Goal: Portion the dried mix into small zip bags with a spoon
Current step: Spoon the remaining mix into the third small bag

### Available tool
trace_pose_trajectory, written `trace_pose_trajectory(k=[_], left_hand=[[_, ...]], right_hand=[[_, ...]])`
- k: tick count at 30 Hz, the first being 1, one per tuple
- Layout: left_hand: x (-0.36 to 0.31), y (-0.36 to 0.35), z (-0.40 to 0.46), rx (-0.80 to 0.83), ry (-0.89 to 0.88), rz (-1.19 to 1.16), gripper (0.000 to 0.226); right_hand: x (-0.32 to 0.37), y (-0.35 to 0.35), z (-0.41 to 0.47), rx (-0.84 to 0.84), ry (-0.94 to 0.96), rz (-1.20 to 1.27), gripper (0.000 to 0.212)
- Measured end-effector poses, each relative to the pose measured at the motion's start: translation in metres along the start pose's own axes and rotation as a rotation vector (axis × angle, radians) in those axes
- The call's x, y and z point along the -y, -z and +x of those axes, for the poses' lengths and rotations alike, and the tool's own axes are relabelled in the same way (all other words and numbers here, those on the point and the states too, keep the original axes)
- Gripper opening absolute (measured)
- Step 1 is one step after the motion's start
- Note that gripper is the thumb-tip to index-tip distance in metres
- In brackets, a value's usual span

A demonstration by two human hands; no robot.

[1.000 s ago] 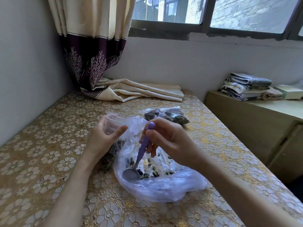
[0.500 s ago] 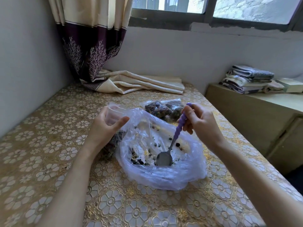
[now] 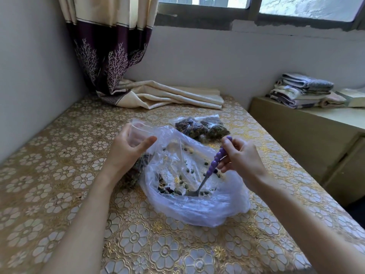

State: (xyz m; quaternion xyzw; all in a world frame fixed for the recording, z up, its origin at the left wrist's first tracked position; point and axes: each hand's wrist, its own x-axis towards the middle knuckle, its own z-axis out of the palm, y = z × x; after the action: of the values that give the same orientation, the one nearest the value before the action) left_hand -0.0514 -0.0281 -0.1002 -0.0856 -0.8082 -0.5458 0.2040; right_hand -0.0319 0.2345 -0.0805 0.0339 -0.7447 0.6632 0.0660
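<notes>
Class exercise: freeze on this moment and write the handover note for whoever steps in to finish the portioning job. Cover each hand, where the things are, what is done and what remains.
Left hand: holds a small zip bag open, partly filled with mix.
Right hand: grips the purple-handled spoon, bowl down in the big plastic bag.
Big bag lies open on the table; only scattered dried mix remains.
Done: filled small bags lie behind it.
Left: scoop up the remainder, tip it into the held bag, zip it.
</notes>
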Motion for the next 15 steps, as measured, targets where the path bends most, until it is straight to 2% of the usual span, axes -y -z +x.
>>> trace_pose_trajectory(k=[4,8,12,15], left_hand=[[0.001,-0.002,0.000,-0.005,0.001,-0.012,0.065],[0.001,-0.002,0.000,-0.005,0.004,-0.014,0.066],[-0.001,-0.001,-0.001,0.005,-0.001,-0.035,0.075],[-0.003,-0.001,-0.001,0.002,-0.010,-0.029,0.071]], right_hand=[[0.002,-0.005,0.004,0.012,-0.141,0.072,0.024],[0.010,-0.008,0.013,0.057,-0.251,0.101,0.027],[0.014,-0.010,0.019,0.095,-0.296,0.096,0.029],[0.014,-0.010,0.021,0.125,-0.282,0.065,0.028]])
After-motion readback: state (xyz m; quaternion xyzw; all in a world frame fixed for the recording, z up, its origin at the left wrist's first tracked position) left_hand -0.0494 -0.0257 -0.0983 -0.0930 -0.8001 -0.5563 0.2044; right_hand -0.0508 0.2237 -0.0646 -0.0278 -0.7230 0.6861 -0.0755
